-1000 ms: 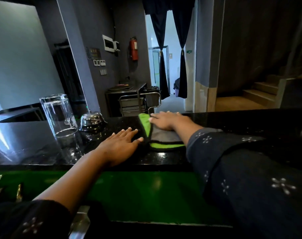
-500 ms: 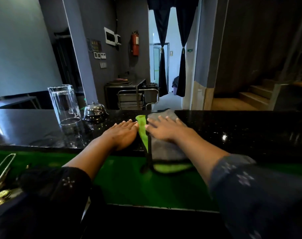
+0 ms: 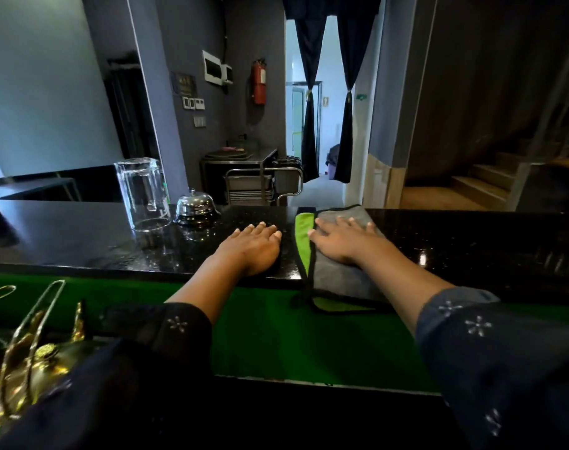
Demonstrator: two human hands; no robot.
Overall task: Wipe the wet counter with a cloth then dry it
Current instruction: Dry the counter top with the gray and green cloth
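Pressing flat, right hand [image 3: 340, 243] pins cloth [image 3: 341, 274] on counter [image 3: 81, 235].

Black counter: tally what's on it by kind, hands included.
Hands: 2, left hand flat on the black counter, right hand flat on the cloth
Cloth: 1, grey and green, overhanging the near edge
Upturned glass: 1
Call bell: 1
Total: 5

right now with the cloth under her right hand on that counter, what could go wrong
The cloth hangs over the counter's near edge, so a pull toward the body could drag it off. A sweep left could knock the upturned glass or the bell, both standing just beyond the left hand.
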